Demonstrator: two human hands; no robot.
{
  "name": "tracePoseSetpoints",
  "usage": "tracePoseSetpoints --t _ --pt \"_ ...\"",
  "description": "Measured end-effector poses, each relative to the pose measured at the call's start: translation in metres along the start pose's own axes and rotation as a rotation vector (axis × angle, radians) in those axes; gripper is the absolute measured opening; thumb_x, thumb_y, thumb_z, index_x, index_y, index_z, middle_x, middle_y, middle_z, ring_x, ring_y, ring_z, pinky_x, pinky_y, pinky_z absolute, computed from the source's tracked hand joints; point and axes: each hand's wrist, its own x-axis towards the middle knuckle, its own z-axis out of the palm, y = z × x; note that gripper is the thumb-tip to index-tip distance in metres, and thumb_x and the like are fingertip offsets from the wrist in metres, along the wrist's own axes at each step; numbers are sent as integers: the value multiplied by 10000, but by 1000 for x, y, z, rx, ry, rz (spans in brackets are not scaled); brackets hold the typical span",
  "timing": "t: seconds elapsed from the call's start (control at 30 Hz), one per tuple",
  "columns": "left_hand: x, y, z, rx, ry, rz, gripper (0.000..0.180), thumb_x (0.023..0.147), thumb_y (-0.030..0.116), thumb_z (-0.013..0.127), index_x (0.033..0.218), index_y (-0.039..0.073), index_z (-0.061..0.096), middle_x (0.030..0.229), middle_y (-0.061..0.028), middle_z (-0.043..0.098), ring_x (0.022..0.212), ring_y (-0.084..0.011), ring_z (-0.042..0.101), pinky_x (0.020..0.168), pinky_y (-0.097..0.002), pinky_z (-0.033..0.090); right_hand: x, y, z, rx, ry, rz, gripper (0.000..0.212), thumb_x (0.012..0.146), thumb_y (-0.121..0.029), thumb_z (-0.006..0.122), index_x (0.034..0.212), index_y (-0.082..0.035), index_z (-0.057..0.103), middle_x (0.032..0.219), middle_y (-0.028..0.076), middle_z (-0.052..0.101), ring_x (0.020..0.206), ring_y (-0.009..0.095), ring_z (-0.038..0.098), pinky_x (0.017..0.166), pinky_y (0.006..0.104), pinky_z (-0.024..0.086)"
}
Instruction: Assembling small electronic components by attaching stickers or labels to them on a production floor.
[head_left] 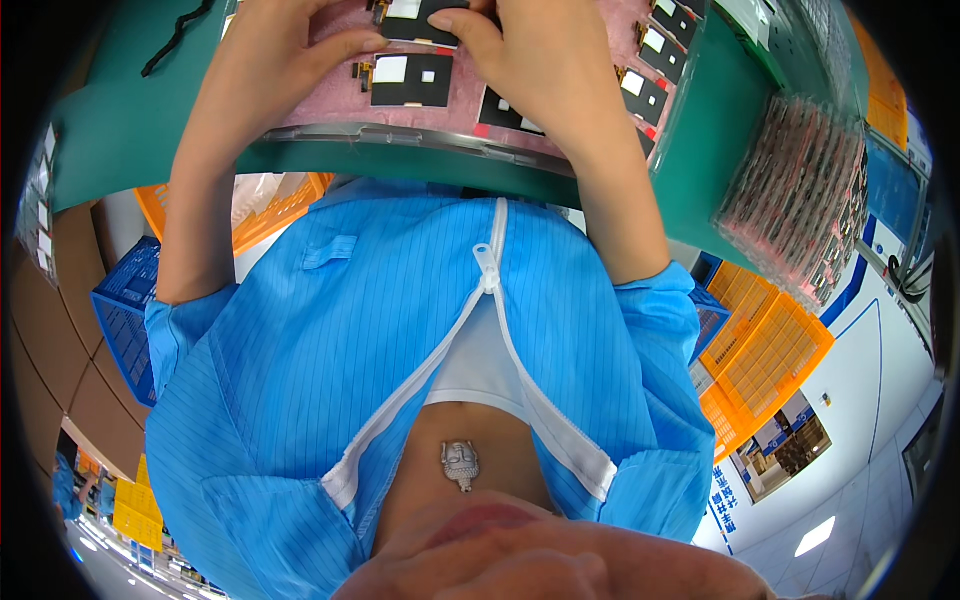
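Note:
At the top edge, my left hand (pixel 275 55) and my right hand (pixel 530 65) are at a small flat black display panel (pixel 420 27) with a white patch and a short flex cable on its left. My right thumb presses on the panel's right part. My left thumb lies at its lower left corner, by the cable. Most of the other fingers are hidden or cut off by the frame's top. Just below, a similar panel (pixel 428 92) lies on the pink foam lining of a clear-edged tray (pixel 330 104). Several more such panels lie at its right side.
The tray stands on a green tabletop (pixel 120 130). To the right is a leaning stack of clear trays (pixel 795 190) with pink lining. A black cord (pixel 176 40) lies at upper left. Below the table edge are orange baskets (pixel 760 350) and a blue basket (pixel 125 300).

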Motion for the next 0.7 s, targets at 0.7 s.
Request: tracePoseSetpoints --t 0.7 --pt "-6 -2 -2 56 33 88 416 720 -2 805 1126 -17 715 1126 -140 648 1029 -302 638 868 -360 522 5 6 -10 566 -191 324 98 919 -21 707 885 15 623 707 13 586 621 79 499 560 262 428"
